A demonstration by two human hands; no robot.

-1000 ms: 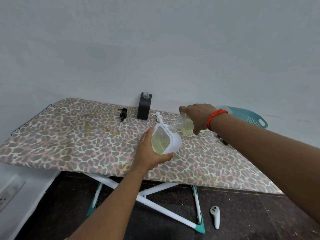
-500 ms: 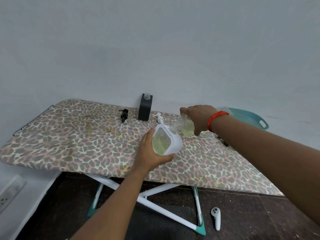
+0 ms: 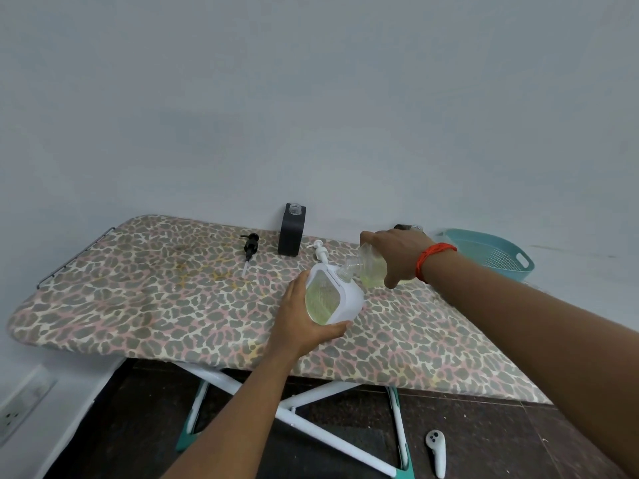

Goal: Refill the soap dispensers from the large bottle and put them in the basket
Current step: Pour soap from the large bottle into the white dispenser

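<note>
— While the left hand (image 3: 304,326) curls around the white dispenser (image 3: 333,295), what does the right hand (image 3: 394,254) hold?
— It grips the tilted large bottle (image 3: 371,269), its mouth at the dispenser's top, over the surface (image 3: 138,299).

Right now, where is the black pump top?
In the head view the black pump top lies on the ironing board near its far edge, just left of the black dispenser and apart from it.
</note>
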